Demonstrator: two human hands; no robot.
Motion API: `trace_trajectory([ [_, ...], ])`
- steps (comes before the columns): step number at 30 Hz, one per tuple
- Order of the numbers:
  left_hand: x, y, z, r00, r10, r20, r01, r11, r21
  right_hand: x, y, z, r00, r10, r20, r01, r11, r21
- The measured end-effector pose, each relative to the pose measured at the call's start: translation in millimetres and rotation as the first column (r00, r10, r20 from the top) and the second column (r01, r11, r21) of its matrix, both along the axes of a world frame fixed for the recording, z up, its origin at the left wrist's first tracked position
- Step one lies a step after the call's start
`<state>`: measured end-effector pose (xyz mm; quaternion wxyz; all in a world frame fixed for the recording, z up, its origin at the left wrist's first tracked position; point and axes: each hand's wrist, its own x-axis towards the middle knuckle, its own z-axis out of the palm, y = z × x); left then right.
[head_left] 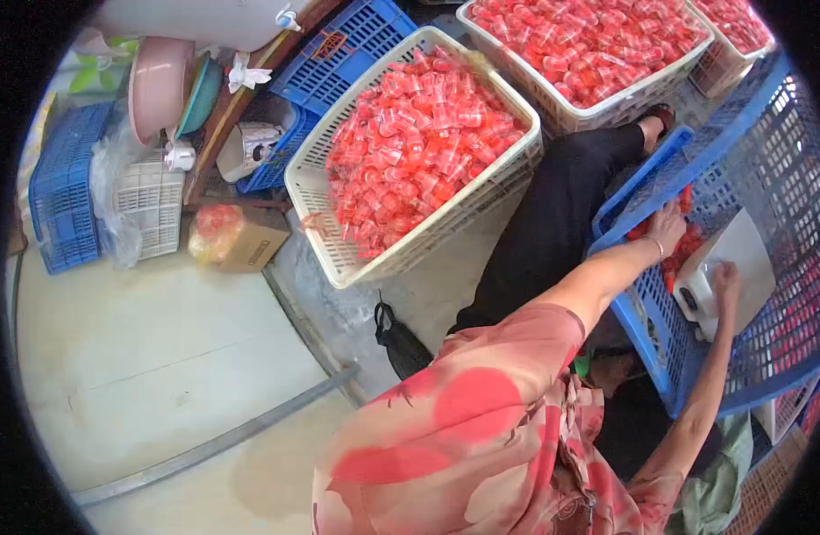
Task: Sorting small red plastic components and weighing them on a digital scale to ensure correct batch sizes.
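A large blue slatted plastic basket [652, 328] stands tilted at my right. Inside it, my left hand [667, 227] reaches among small red plastic pieces [688, 242], its fingers bent around something I cannot make out. A white plastic jug [756, 251], cut open on one side, lies in the basket close to the pieces. Over the jug's open side is my right hand [725, 282], closed like a fist; what it holds, if anything, is hidden.
A cream crate [313, 209] heaped with red, clear-ended plastic pieces [419, 143] stands in front. Another full cream crate [570, 116] is behind it. Blue crates [71, 187], a cardboard box [254, 239] and basins [156, 89] are at the left. A black strapped item [399, 343] lies on the floor.
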<state>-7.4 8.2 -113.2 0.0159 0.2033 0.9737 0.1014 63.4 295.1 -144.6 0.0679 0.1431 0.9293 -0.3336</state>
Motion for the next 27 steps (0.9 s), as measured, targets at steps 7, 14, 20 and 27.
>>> trace_trajectory([
  [7,9,-1,31,0.981,0.179,0.074,-0.172,0.628,0.759,19,2,52,0.988,-0.093,-0.126,0.055,0.960,-0.276],
  [14,27,-17,107,0.778,-0.358,0.516,-0.377,0.391,0.840,51,-92,163,0.930,-0.223,-0.293,0.059,0.875,-0.481],
  [20,44,-95,145,0.451,-0.694,0.561,-0.355,0.438,0.826,60,-165,250,0.957,-0.070,-0.281,-0.077,0.874,-0.481],
  [27,63,-101,180,0.117,-0.884,0.454,-0.526,0.332,0.783,79,-182,296,0.806,0.382,-0.453,-0.451,0.891,-0.050],
])
